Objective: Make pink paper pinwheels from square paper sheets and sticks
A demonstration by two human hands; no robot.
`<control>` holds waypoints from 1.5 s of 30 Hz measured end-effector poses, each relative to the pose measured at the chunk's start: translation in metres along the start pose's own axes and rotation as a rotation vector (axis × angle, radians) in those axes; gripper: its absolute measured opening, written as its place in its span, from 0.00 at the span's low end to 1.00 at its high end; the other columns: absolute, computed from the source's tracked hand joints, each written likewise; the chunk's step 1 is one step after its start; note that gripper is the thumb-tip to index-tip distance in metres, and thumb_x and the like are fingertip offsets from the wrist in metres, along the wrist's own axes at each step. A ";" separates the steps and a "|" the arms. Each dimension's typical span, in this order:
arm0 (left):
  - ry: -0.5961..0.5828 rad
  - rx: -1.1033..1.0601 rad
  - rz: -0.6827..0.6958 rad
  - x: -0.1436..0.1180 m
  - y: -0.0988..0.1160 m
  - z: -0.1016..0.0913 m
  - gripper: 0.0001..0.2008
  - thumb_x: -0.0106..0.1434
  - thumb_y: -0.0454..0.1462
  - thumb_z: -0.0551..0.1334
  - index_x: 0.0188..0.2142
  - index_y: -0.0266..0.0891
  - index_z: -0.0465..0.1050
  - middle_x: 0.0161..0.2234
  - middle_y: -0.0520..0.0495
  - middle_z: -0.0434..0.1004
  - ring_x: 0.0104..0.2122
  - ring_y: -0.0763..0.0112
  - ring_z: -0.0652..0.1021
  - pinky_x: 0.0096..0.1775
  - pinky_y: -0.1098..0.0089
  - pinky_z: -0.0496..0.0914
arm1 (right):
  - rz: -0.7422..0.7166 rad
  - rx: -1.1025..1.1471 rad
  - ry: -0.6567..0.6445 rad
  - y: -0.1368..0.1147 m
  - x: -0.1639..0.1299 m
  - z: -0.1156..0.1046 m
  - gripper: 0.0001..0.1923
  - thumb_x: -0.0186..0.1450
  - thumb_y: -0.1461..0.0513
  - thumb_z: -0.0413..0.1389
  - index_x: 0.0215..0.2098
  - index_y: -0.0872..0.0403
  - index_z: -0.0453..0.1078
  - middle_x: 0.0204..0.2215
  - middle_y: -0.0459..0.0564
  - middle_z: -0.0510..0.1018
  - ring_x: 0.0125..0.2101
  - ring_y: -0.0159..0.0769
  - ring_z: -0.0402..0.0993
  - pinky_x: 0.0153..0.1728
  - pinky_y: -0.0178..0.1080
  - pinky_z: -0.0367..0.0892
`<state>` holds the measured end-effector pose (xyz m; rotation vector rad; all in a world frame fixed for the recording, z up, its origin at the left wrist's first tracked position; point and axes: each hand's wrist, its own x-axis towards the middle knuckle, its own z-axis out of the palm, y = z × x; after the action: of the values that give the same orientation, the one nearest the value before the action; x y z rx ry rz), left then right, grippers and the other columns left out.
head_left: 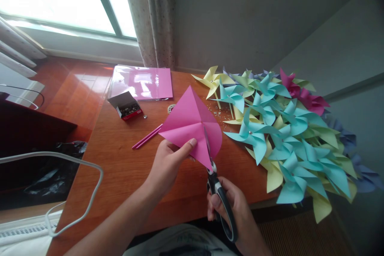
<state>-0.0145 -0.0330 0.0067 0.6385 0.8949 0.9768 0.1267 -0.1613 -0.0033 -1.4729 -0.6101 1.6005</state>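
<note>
Head view: my left hand point(168, 164) pinches the pink paper square point(192, 126) above the table point(120, 168); my right hand point(231, 208) is closed on the scissors point(217, 192), blades in the paper. I judge it light, floppy, tearable; grip near the cut.

Heap of paper pinwheels point(282, 136), open pin box point(126, 105), pink folder point(142, 82), two pink sticks point(147, 137), wooden table point(114, 168)

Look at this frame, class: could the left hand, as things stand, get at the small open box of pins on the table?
Probably not right away. The left hand is pinching the pink paper while the scissors cut it. The box lies ahead to the left on bare table, nothing between, so the path itself looks free.
</note>
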 end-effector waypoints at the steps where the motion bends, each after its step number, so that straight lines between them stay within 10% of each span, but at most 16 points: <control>1: -0.004 0.000 0.001 0.000 0.000 0.000 0.08 0.59 0.39 0.71 0.34 0.37 0.80 0.30 0.49 0.80 0.29 0.70 0.77 0.32 0.73 0.72 | -0.001 0.001 0.001 0.000 0.000 0.000 0.27 0.57 0.43 0.66 0.34 0.54 0.65 0.22 0.40 0.68 0.18 0.25 0.68 0.22 0.29 0.61; 33: 0.052 -0.048 0.036 0.000 0.005 0.000 0.09 0.56 0.38 0.73 0.34 0.36 0.80 0.30 0.48 0.81 0.28 0.72 0.76 0.32 0.73 0.72 | 0.020 -0.028 -0.020 0.002 -0.004 -0.003 0.32 0.50 0.39 0.69 0.33 0.53 0.64 0.23 0.41 0.70 0.20 0.27 0.67 0.24 0.32 0.64; 40: 0.139 -0.128 0.113 0.007 0.017 -0.008 0.09 0.55 0.36 0.73 0.37 0.37 0.80 0.33 0.48 0.83 0.30 0.70 0.80 0.33 0.73 0.74 | 0.083 -0.293 -0.067 -0.010 -0.020 -0.032 0.30 0.42 0.47 0.75 0.29 0.53 0.66 0.22 0.42 0.72 0.23 0.30 0.67 0.26 0.33 0.62; 45: 0.096 -0.183 0.068 0.006 0.018 -0.006 0.08 0.55 0.33 0.72 0.36 0.37 0.80 0.32 0.49 0.83 0.31 0.71 0.80 0.34 0.75 0.74 | -0.092 -0.366 0.116 -0.029 -0.020 -0.059 0.20 0.54 0.50 0.71 0.31 0.54 0.71 0.26 0.47 0.77 0.25 0.32 0.70 0.27 0.34 0.65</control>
<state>-0.0257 -0.0191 0.0157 0.4719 0.8613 1.1437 0.1895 -0.1742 0.0203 -1.7606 -0.9257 1.3704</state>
